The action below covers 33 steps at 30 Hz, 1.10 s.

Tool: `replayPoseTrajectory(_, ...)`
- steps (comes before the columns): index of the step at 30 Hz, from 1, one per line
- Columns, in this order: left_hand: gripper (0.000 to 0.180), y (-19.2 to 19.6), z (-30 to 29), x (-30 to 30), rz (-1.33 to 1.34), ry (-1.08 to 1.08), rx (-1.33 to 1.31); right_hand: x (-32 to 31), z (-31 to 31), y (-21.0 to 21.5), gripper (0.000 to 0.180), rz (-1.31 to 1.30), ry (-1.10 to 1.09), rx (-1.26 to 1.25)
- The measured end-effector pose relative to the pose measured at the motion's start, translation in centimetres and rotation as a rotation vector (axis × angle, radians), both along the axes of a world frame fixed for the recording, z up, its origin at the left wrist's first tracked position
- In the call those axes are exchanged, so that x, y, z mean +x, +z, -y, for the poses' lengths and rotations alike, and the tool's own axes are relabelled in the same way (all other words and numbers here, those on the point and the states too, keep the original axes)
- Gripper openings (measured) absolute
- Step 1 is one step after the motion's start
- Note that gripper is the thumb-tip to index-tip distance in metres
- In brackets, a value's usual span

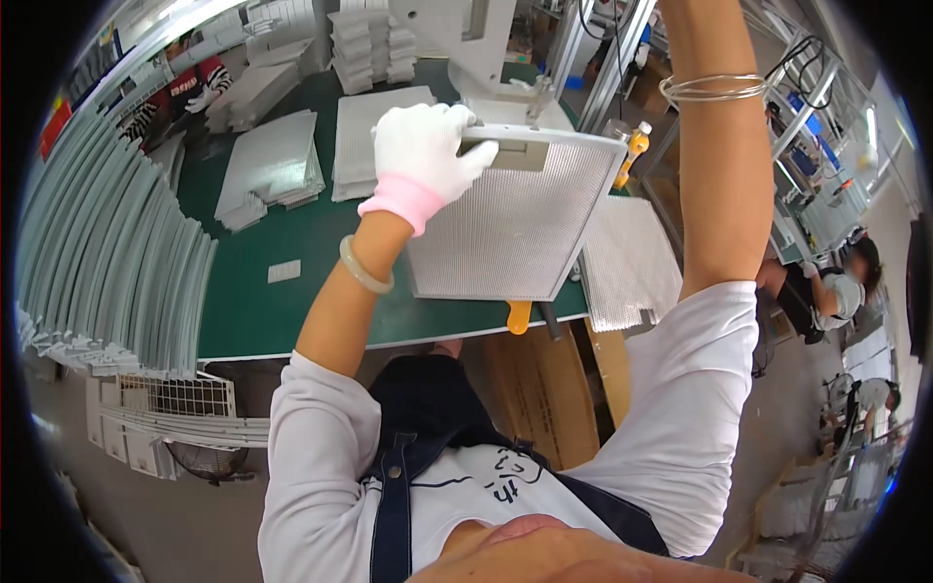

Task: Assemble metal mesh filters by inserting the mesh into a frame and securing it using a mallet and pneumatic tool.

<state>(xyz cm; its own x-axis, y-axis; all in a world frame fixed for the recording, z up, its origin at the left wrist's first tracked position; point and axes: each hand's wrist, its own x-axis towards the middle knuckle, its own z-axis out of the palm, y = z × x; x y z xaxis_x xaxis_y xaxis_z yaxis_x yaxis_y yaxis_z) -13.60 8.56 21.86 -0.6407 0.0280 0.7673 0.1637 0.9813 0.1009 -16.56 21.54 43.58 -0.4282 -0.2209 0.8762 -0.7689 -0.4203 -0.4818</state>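
Note:
My left hand [426, 148], in a white glove with a pink cuff, grips the top edge of a rectangular filter panel [515, 228] with a pale thin frame and fine silvery mesh. The panel stands tilted on the green table [258, 325], its top edge beneath a white machine [476, 44] with a small metal head. A notch-like beige patch shows near that edge, beside my thumb. My right forearm [724, 185], wearing thin bangles, reaches up past the top of the picture, so my right hand is out of sight.
Many pale frames [107, 243] stand packed along the left. Flat mesh sheets [272, 165] lie behind my left hand, and another mesh sheet [632, 257] lies right of the panel. An orange-yellow handle [519, 317] juts over the front edge. Cardboard [544, 389] is below; people work far right.

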Motion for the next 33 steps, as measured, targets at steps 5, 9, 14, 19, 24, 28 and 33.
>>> replayPoseTrajectory(5,0.028,1.1,-1.0,-0.5,0.0,-0.044,0.002,-0.4,-2.0,3.3,0.017,0.797,0.533,0.082)
replayPoseTrajectory(9,0.033,0.7,-0.3,-1.1,0.051,0.007,-0.019,-2.6,0.8,0.2,0.016,-0.07,0.101,-0.015)
replayPoseTrajectory(14,0.032,0.7,0.0,-1.1,0.052,0.018,-0.013,-2.5,0.9,-0.4,0.015,-0.012,-0.001,-0.01)
replayPoseTrajectory(19,0.031,0.7,-0.2,-0.8,0.039,0.003,0.005,-2.9,-0.2,2.1,0.014,0.362,0.209,0.026)
replayPoseTrajectory(24,0.033,0.6,-0.1,-0.9,0.021,0.0,0.011,-4.3,0.6,-0.4,0.012,-0.007,0.064,0.04)
replayPoseTrajectory(28,0.04,0.9,-0.8,-1.2,0.016,0.06,-0.002,-6.7,2.0,-1.8,0.012,0.085,0.124,0.043)
replayPoseTrajectory(33,0.051,0.9,-1.7,-1.4,-0.052,0.095,0.041,-8.0,1.7,-3.4,0.011,0.104,0.101,-0.009)
